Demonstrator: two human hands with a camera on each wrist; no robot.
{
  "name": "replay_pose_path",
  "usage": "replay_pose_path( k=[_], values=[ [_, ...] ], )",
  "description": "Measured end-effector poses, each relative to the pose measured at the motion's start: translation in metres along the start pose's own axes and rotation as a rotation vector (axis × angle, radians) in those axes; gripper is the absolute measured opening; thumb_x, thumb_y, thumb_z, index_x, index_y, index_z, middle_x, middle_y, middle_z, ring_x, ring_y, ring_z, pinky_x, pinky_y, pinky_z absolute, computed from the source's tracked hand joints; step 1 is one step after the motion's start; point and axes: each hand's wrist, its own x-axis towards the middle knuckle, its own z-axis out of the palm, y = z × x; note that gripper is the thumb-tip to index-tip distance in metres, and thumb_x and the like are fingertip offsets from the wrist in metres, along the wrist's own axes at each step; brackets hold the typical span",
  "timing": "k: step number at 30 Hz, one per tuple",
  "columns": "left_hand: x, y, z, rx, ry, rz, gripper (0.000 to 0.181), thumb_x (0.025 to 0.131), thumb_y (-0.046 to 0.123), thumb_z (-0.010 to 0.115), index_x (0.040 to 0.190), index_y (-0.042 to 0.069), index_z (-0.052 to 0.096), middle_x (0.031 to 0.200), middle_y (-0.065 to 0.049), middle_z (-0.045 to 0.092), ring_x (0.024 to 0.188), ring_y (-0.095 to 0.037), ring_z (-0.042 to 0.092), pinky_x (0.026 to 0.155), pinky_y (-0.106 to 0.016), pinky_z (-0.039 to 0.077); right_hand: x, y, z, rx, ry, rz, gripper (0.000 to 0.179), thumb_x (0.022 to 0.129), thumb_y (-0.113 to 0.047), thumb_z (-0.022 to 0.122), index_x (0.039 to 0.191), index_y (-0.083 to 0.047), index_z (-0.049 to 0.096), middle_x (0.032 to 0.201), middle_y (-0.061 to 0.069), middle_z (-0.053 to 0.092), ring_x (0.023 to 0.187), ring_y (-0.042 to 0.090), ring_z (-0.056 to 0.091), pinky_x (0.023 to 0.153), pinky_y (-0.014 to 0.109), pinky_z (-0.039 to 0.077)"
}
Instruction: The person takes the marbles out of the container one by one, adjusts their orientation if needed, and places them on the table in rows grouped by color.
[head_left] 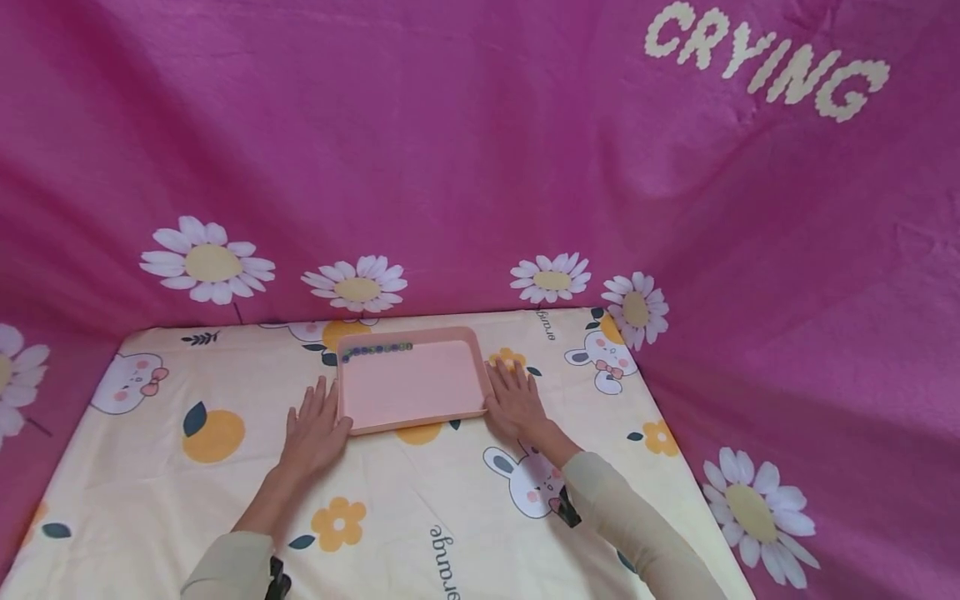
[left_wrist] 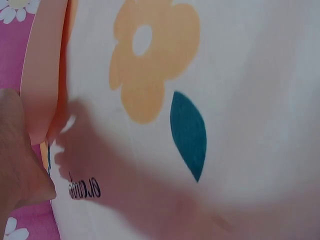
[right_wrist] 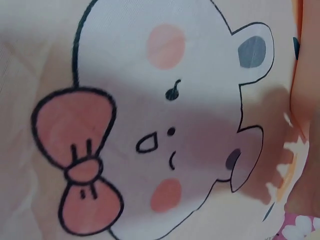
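Observation:
A shallow pink tray [head_left: 416, 392] lies on the patterned cloth. Along its far inner side, toward the left corner, runs a row of several small round pieces [head_left: 378, 348], purple and green, too small to tell their kind. My left hand [head_left: 313, 433] is at the tray's left side, fingers spread and the thumb by the near corner. On the opposite side my right hand [head_left: 517, 402] lies with fingers extended against the tray's edge. The left wrist view catches the tray's wall [left_wrist: 42, 70] beside part of the hand; the right wrist view shows its wall [right_wrist: 306, 65] too.
A cream cloth [head_left: 405, 508] with oranges, flowers and rabbits covers the table. Behind and to the sides hangs a magenta curtain [head_left: 450, 167] with daisies, meeting the table's far edge. Black clips [head_left: 568, 508] sit at both sleeves.

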Motion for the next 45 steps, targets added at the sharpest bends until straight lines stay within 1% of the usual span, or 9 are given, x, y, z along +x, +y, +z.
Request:
replay_pose_path(
  k=[5,8,15,19,24,29,37,40,45],
  values=[
    [0.002,0.007,0.006,-0.004,-0.021,-0.007,0.071,0.104,0.034,0.039,0.158,-0.001,0.01,0.164,-0.023,-0.004,0.148,-0.044,-0.006,0.113,-0.065,-0.009,-0.002,0.009,0.0,-0.005,-0.018,0.025,0.062,0.106,-0.042,0.025,0.162,-0.02,0.01,0.167,0.007,0.004,0.15,0.038,-0.002,0.117,0.06,0.007],
    [0.003,0.009,0.008,0.001,-0.031,-0.011,0.071,0.104,0.036,0.038,0.158,0.0,0.009,0.164,-0.022,-0.004,0.148,-0.043,-0.007,0.113,-0.064,-0.01,-0.003,0.012,-0.001,0.009,-0.005,0.03,0.062,0.105,-0.042,0.025,0.162,-0.021,0.011,0.167,0.007,0.004,0.15,0.038,-0.002,0.117,0.06,0.007],
    [0.003,0.01,0.012,0.022,-0.053,-0.026,0.073,0.104,0.038,0.039,0.158,0.001,0.007,0.164,-0.022,-0.005,0.148,-0.042,-0.008,0.113,-0.064,-0.011,-0.004,0.017,0.002,0.036,0.007,0.029,0.062,0.105,-0.042,0.025,0.162,-0.021,0.01,0.167,0.007,0.005,0.15,0.038,-0.002,0.117,0.06,0.006],
    [0.003,0.008,0.014,0.029,-0.021,-0.013,0.078,0.103,0.039,0.043,0.158,0.001,0.003,0.164,-0.022,-0.005,0.148,-0.042,-0.008,0.113,-0.064,-0.011,-0.004,0.016,0.004,0.038,0.017,0.043,0.062,0.106,-0.042,0.027,0.162,-0.022,0.01,0.167,0.007,0.006,0.15,0.038,-0.001,0.117,0.06,0.005],
    [0.007,0.011,0.015,0.065,0.021,0.009,0.08,0.1,0.035,0.048,0.159,0.001,0.006,0.164,-0.022,-0.002,0.149,-0.042,-0.004,0.114,-0.063,-0.007,-0.005,0.014,0.001,0.025,0.039,0.036,0.063,0.105,-0.042,0.029,0.162,-0.021,0.011,0.166,0.008,0.01,0.15,0.039,0.002,0.117,0.061,0.009],
    [0.008,0.012,0.016,0.106,0.013,0.016,0.078,0.1,0.034,0.044,0.158,0.0,0.006,0.164,-0.022,-0.001,0.149,-0.042,-0.003,0.115,-0.063,-0.007,-0.003,0.013,-0.003,0.027,0.045,0.015,0.064,0.105,-0.042,0.03,0.162,-0.018,0.012,0.166,0.009,0.012,0.15,0.039,0.005,0.117,0.061,0.012],
    [0.009,0.011,0.019,0.097,0.016,0.022,0.078,0.099,0.035,0.045,0.159,0.002,0.007,0.164,-0.023,0.001,0.149,-0.043,-0.002,0.114,-0.064,-0.007,0.011,0.009,-0.005,-0.044,0.056,-0.012,0.069,0.105,-0.048,0.029,0.161,-0.012,0.013,0.165,0.011,0.017,0.149,0.04,0.01,0.115,0.062,0.018],
    [0.009,0.011,0.019,0.092,0.007,0.015,0.079,0.099,0.035,0.045,0.159,0.003,0.007,0.164,-0.023,-0.001,0.149,-0.043,-0.003,0.114,-0.064,-0.008,0.014,0.008,-0.006,-0.066,0.037,-0.004,0.07,0.105,-0.05,0.028,0.161,-0.013,0.01,0.165,0.01,0.017,0.149,0.04,0.009,0.115,0.062,0.017],
    [0.009,0.009,0.018,0.102,0.027,0.01,0.078,0.099,0.034,0.046,0.159,0.001,0.007,0.164,-0.023,0.0,0.149,-0.043,-0.002,0.115,-0.064,-0.006,0.016,0.007,-0.005,-0.056,0.025,-0.006,0.071,0.104,-0.054,0.027,0.162,-0.017,0.007,0.166,0.01,0.014,0.149,0.041,0.007,0.115,0.063,0.015]
  ],
)
